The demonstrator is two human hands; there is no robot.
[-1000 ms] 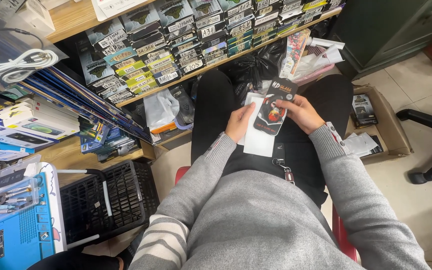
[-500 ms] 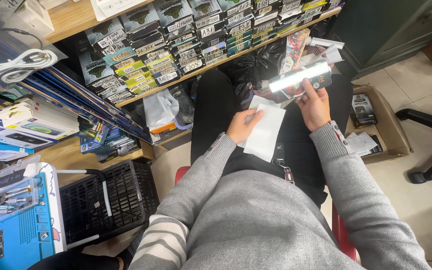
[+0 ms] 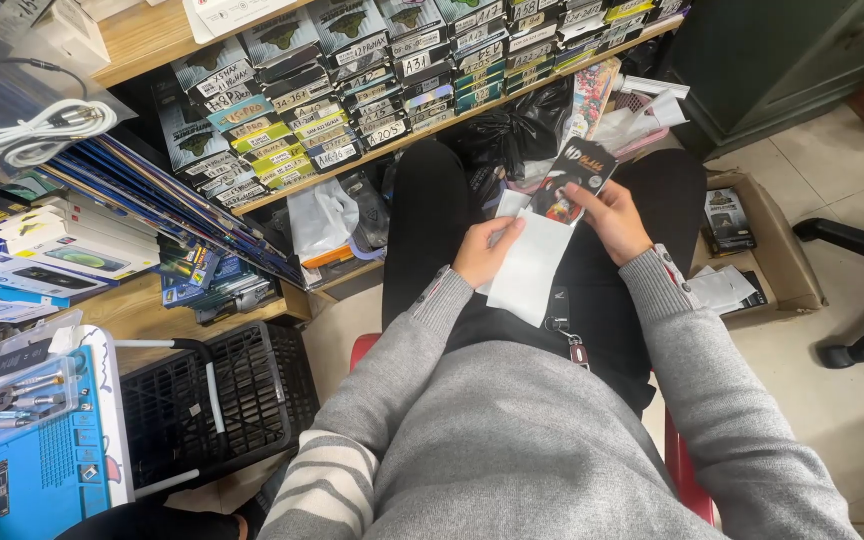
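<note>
Since half a second ago the right hand [image 3: 612, 220] has brought the dark printed packet [image 3: 574, 178] back down to the white sleeve [image 3: 532, 268], fingers pinched on its lower edge. On the sleeve's left edge, the left hand [image 3: 487, 252] grips with curled fingers.

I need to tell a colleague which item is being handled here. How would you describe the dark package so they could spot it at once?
Start at the seated person's lap, between the dark trouser legs below the wooden shelf of stacked boxes. There the right hand holds a flat black printed package, tilted, its lower end meeting the white sleeve under the left hand. It is the only dark, glossy pack off the shelf and in a hand.
</note>
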